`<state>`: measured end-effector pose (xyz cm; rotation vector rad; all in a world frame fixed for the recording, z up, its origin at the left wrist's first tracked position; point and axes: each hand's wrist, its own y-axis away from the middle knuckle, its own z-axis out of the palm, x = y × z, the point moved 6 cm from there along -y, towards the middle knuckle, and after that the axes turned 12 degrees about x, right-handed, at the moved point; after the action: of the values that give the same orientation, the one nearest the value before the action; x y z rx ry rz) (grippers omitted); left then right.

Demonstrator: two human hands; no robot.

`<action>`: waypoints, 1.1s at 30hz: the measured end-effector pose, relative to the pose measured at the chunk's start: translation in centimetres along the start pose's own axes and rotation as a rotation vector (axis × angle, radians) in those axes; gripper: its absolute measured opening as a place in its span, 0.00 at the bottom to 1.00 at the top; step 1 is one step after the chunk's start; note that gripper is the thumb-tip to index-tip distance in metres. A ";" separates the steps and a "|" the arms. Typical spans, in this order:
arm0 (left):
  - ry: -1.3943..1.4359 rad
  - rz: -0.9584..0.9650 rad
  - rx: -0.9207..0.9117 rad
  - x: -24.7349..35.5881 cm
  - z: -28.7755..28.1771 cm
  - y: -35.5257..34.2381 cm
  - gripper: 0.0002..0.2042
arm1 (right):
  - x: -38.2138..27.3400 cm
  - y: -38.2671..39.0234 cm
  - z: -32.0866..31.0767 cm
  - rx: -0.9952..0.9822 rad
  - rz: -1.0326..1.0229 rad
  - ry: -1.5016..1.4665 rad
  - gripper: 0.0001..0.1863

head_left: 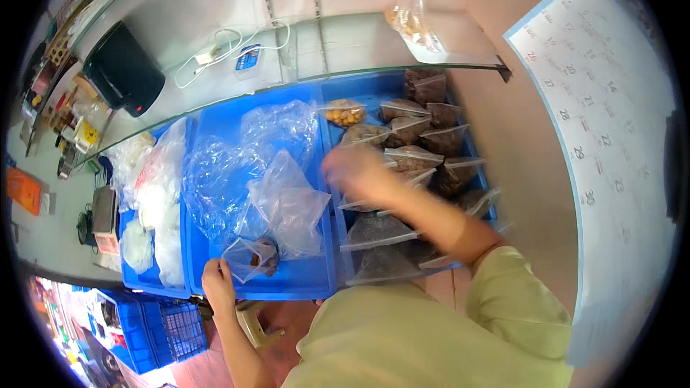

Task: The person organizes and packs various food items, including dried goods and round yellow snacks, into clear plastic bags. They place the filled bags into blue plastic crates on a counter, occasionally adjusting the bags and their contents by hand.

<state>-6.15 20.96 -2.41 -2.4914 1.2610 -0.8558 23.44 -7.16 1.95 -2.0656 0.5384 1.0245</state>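
At the front edge of the middle blue tray (287,289), my left hand (218,286) pinches the edge of a small clear plastic bag (246,255) with some dark brown contents. Larger empty-looking clear plastic bags (287,201) lie crumpled behind it in the same tray. My right hand (359,172) is over the left side of the right blue tray (338,241), smeared by motion, so its fingers and anything in them cannot be made out. Under and around it are several zip bags (410,129) of brown dried goods, and one zip bag of yellow pieces (345,112).
A glass shelf (345,50) overhangs the trays' far side, bearing a black kettle-like container (123,68), a white cable (237,47) and a bag of pale food (413,25). White bags fill the left blue tray (176,289). A handwritten calendar sheet (596,136) hangs at right; blue crates (147,330) stand lower left.
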 end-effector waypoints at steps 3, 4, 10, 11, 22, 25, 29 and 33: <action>0.182 -0.296 0.077 1.4 -0.9 0.6 0.03 | 6.3 -2.9 -13.8 0.105 -0.118 1.021 0.12; 0.110 -0.296 0.013 2.1 -0.5 0.4 0.08 | 12.7 -1.9 -17.7 0.078 0.078 0.972 0.11; -0.141 -0.324 -0.139 7.4 0.3 5.0 0.15 | 19.6 -2.4 -18.2 -0.331 0.046 1.028 0.09; -0.175 -0.368 -0.172 7.4 0.5 5.7 0.17 | 19.8 -2.5 -18.2 -0.337 0.026 1.017 0.08; 0.203 -0.310 -0.002 -4.8 -1.9 0.2 0.19 | 7.4 -3.2 -19.9 0.122 -0.160 0.661 0.04; 0.233 -0.406 -0.064 -8.2 -2.3 -1.6 0.19 | 2.6 -3.0 -20.1 0.233 -0.125 0.587 0.03; 0.232 -0.481 -0.008 -21.1 -2.3 -1.0 0.20 | -4.5 -4.8 -18.4 0.327 0.055 0.329 0.05; 0.471 -0.865 0.081 -23.9 -2.5 -1.2 0.15 | -10.8 -5.8 -13.8 0.266 0.234 0.069 0.07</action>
<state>-17.88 40.72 -9.41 -2.8459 0.1318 -1.7000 27.54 -13.84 18.62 -1.8364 0.9184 0.9562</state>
